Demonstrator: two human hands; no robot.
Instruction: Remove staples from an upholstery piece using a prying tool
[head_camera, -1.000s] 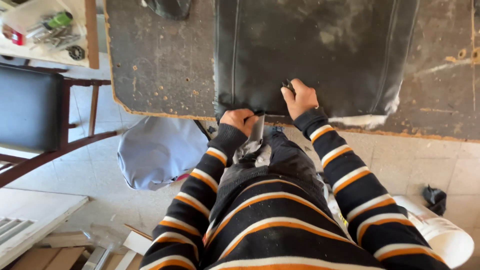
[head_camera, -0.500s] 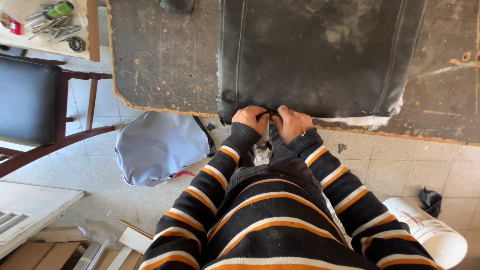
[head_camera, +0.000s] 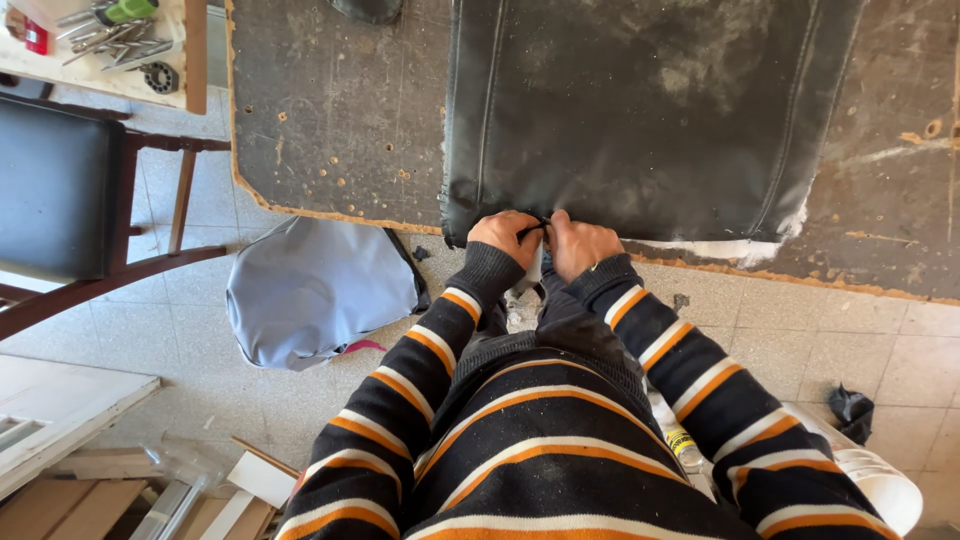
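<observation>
Both the left hand and right hand seemingly pinch the black cushion's near edge.

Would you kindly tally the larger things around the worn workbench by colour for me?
Black: 3 – black leather-like seat cover gripped by the left hand and right hand; black padded chair seat; small crumpled black bag
Grey-blue: 1 – grey-blue fabric cover on the floor
White: 1 – white plastic bucket
Total: 5
</observation>
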